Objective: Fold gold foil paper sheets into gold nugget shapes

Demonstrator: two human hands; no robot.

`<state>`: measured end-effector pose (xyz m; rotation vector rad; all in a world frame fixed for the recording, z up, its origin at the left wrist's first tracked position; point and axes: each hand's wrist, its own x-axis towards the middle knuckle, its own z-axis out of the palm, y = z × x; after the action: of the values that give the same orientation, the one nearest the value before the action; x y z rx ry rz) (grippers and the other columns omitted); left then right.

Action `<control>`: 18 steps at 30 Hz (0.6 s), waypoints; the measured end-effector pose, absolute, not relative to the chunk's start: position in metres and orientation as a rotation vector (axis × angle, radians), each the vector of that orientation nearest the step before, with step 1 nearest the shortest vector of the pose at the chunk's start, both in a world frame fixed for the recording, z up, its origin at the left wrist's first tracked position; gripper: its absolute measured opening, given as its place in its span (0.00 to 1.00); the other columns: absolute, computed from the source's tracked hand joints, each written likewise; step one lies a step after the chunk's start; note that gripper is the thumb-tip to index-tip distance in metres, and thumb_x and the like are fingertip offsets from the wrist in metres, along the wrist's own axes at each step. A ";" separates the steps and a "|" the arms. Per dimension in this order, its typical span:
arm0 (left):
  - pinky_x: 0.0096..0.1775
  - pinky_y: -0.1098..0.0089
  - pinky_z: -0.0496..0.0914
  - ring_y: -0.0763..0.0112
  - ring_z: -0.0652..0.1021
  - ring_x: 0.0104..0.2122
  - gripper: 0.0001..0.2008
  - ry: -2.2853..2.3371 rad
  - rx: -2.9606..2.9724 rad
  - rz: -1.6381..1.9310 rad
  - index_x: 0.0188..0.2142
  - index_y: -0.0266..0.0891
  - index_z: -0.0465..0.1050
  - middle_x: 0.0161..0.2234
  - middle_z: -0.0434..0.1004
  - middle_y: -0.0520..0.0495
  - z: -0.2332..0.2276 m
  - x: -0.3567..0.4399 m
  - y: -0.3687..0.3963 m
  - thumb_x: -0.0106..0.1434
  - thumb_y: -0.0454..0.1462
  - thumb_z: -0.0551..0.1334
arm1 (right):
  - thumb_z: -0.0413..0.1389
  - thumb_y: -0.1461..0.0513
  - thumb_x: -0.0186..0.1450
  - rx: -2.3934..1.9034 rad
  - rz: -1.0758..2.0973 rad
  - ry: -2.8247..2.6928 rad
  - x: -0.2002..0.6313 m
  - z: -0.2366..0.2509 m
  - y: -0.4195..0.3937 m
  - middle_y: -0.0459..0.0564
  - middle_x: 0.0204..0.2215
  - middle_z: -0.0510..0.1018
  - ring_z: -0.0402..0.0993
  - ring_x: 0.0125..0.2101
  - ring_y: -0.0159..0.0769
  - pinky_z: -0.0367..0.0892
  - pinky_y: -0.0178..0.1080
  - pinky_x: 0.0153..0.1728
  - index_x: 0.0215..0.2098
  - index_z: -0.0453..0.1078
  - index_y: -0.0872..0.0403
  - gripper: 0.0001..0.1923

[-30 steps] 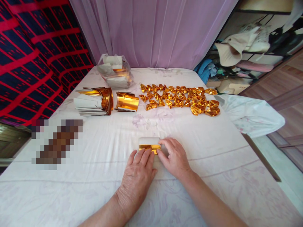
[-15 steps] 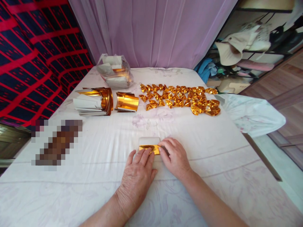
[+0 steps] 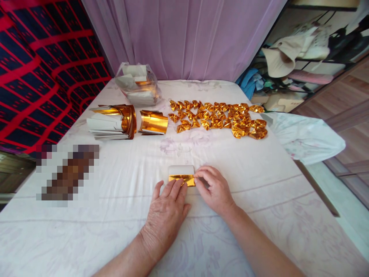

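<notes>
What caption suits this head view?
Both hands fold a gold sheet on a bed, folded pieces beyond.

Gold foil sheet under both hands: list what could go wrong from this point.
1. The left hand lies flat on the gold foil sheet while the right hand pinches its right edge; on the soft white cloth the fold could come out crooked.
2. The thin foil might crease or tear at the pinch.
3. A wide sweep of a forearm could scatter the folded gold pieces or knock the curled foil stack.
</notes>
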<state>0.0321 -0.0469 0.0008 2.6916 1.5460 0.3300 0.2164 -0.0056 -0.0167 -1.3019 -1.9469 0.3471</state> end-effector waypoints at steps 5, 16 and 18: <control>0.56 0.51 0.62 0.58 0.72 0.54 0.21 1.547 2.693 0.279 0.57 0.39 0.68 0.57 0.73 0.45 0.003 0.032 -0.046 0.67 0.44 0.59 | 0.54 0.66 0.63 -1.329 0.278 -1.995 0.215 -0.019 -0.005 0.49 0.34 0.76 0.73 0.37 0.39 0.68 0.41 0.39 0.34 0.70 0.51 0.05; 0.57 0.49 0.62 0.57 0.72 0.54 0.20 1.530 2.683 0.229 0.57 0.39 0.68 0.57 0.72 0.45 0.005 0.032 -0.045 0.68 0.44 0.57 | 0.57 0.64 0.63 -1.350 0.281 -2.031 0.214 -0.016 -0.007 0.51 0.35 0.75 0.72 0.39 0.41 0.67 0.43 0.41 0.35 0.70 0.52 0.02; 0.56 0.48 0.62 0.57 0.72 0.55 0.21 1.525 2.688 0.225 0.58 0.39 0.68 0.57 0.72 0.45 0.005 0.032 -0.045 0.69 0.44 0.57 | 0.58 0.63 0.62 -1.392 0.274 -2.043 0.212 -0.016 -0.008 0.51 0.36 0.75 0.71 0.39 0.42 0.67 0.44 0.42 0.35 0.70 0.53 0.03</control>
<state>0.0322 -0.0445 0.0052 2.6879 1.5248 0.2245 0.2121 -0.0079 -0.0158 -1.3922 -2.0431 0.2743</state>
